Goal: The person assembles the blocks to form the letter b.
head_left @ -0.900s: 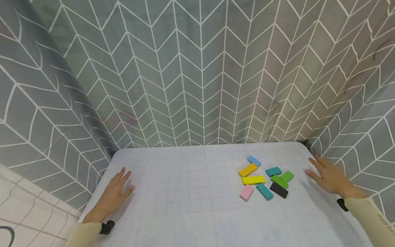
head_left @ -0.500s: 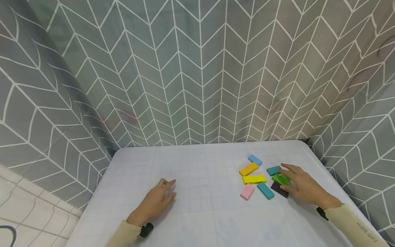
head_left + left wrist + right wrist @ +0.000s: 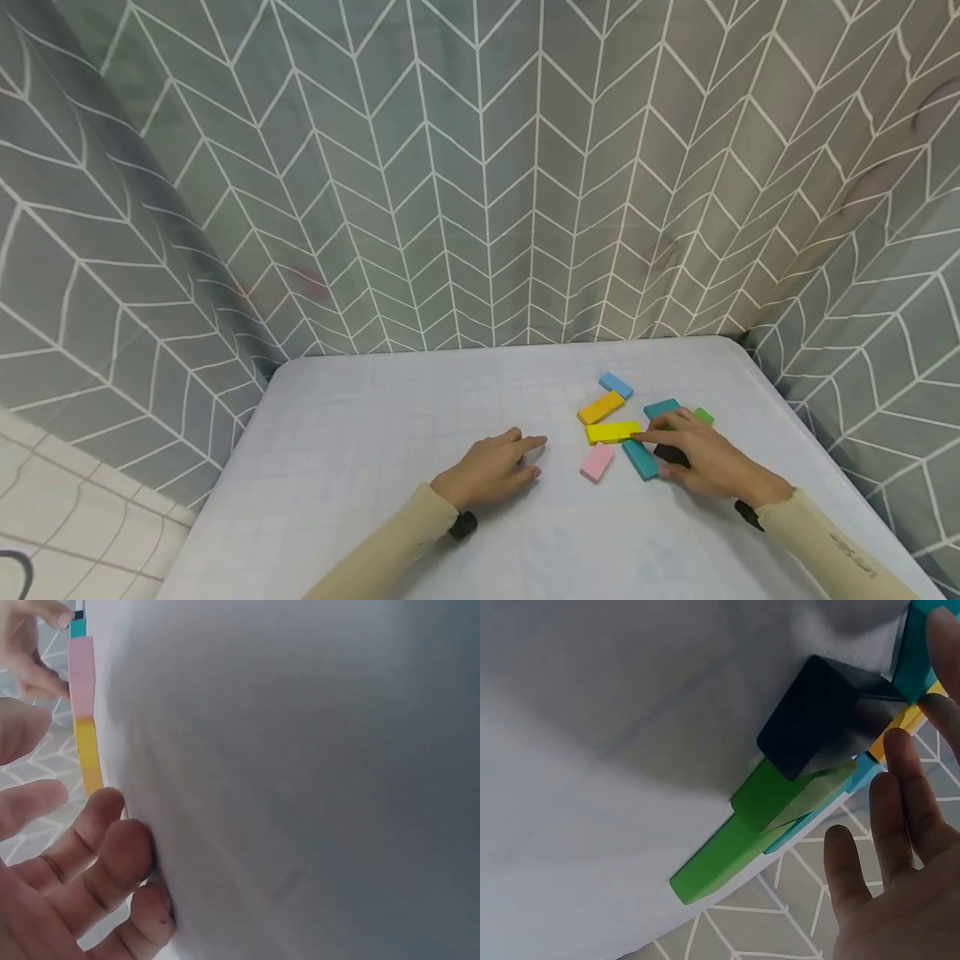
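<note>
My right hand (image 3: 701, 458) reaches over the block group, fingers extended. Its index fingertip is at the right end of the yellow block (image 3: 611, 432), and the thumb tip is by the lower end of a teal block (image 3: 641, 460). Beneath the palm lie a black block (image 3: 670, 455) and two green blocks, one green block (image 3: 720, 859) showing plainly in the right wrist view. My left hand (image 3: 487, 471) hovers to the left of the pink block (image 3: 597, 462), index finger extended, holding nothing. In the left wrist view its fingertips are close over the white surface.
An orange block (image 3: 601, 407) and a light blue block (image 3: 616, 384) lie behind the yellow one. Another teal block (image 3: 662, 408) sits behind the right hand. Patterned grey curtains (image 3: 487, 167) rise along the back and sides of the white table (image 3: 360, 433).
My left hand has moved right across the table from its left edge toward the blocks. My right hand has come in from the right edge, passing over the green blocks to the teal one.
</note>
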`<state>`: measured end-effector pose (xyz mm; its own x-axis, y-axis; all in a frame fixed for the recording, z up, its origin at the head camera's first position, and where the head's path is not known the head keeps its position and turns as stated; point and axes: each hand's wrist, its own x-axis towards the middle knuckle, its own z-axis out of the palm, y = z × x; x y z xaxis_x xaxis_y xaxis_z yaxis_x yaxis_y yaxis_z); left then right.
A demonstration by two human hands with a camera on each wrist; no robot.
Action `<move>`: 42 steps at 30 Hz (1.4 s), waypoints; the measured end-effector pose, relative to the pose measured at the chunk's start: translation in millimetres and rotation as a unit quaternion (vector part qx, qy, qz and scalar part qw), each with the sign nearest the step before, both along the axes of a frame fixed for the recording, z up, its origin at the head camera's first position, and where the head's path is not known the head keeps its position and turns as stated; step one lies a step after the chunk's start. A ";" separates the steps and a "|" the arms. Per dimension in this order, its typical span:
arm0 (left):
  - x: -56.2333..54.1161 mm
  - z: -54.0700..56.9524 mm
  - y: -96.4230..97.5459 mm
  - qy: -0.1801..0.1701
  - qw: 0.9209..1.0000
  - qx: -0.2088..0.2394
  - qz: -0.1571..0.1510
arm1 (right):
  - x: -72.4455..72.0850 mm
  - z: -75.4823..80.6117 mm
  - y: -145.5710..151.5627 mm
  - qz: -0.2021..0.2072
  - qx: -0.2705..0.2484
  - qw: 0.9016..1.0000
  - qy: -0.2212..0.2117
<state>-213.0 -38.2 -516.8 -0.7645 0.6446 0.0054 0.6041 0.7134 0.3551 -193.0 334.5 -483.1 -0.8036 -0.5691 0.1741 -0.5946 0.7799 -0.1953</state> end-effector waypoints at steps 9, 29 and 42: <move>-14.2 -3.4 56.3 0.007 0.998 -0.013 -0.054 | -0.4 1.8 -7.9 -0.011 0.000 1.000 -0.029; -2.8 3.9 59.6 -0.108 0.990 0.059 0.065 | 15.7 0.8 -23.6 -0.063 -0.027 0.989 -0.134; 9.1 2.5 -0.6 -0.052 0.977 0.115 0.173 | 18.8 -2.7 -50.0 0.002 -0.056 0.991 -0.118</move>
